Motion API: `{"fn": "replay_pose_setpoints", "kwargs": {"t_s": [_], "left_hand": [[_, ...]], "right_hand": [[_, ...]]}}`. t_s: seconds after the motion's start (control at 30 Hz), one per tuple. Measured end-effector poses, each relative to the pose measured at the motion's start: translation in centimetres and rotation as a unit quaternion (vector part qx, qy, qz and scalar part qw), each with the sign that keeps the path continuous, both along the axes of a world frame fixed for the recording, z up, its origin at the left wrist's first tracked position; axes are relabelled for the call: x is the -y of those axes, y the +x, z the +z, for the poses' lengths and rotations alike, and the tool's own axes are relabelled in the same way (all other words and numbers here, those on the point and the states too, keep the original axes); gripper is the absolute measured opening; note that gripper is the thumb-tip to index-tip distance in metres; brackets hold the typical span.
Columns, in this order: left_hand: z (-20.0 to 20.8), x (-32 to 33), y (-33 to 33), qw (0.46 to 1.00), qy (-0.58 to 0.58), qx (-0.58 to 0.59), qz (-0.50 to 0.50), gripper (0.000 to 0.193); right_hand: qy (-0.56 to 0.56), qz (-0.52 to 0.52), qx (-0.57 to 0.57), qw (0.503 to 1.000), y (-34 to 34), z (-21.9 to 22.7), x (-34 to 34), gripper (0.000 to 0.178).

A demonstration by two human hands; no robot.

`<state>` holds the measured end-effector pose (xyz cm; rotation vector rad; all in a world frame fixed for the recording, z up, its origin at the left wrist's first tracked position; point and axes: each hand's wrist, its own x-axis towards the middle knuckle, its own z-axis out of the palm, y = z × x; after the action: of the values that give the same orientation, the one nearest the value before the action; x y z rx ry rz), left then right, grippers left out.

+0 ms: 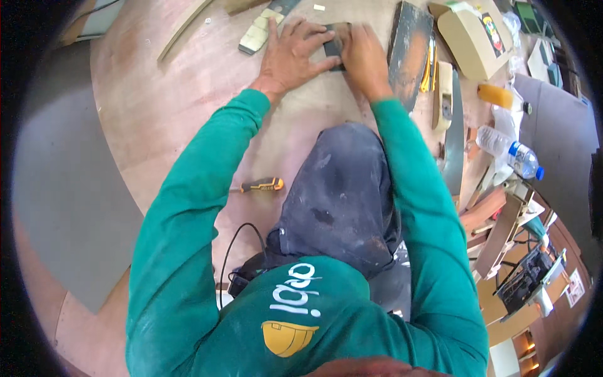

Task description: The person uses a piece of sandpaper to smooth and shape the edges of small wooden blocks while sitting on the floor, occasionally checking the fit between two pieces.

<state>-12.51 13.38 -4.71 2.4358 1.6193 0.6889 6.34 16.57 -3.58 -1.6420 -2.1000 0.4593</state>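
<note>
Near the top of the head view, a small dark flat piece [329,45] lies between my hands; its kind cannot be made out. My left hand [291,58] rests with its fingers spread, the thumb and a fingertip reaching the piece's left edge. From the right, my right hand [365,60] is closed over the same piece, its fingers bent and slightly blurred, hiding part of it. Left of my left hand lies a pale block [259,36] with a dark end. A dark, stained board [411,53] is just right of my right hand.
Right of the board are a yellow utility knife [429,66], a wooden hand plane [443,97], a cardboard box [474,41], an orange bottle [495,95] and a clear water bottle [510,151]. A yellow-black screwdriver [262,184] lies by my bent knee [342,182]. A curved wood strip [182,31] lies upper left.
</note>
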Motion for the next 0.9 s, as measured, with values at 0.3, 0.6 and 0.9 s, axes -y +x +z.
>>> {"fn": "replay_pose_setpoints", "kwargs": {"t_s": [0.3,0.6,0.9], "left_hand": [[-0.2,-0.2,-1.0,1.0,0.011,-0.003,0.006,0.059],[0.0,0.1,-0.9,1.0,0.011,-0.01,0.018,0.059],[-0.3,-0.4,-0.7,1.0,0.005,-0.001,0.005,0.06]], "right_hand": [[-0.003,-0.009,-0.052,0.999,0.5,0.5,3.3,0.024],[0.004,0.007,-0.021,1.0,0.9,0.1,4.0,0.022],[0.023,-0.007,-0.036,0.999,0.5,-0.7,0.9,0.018]]}}
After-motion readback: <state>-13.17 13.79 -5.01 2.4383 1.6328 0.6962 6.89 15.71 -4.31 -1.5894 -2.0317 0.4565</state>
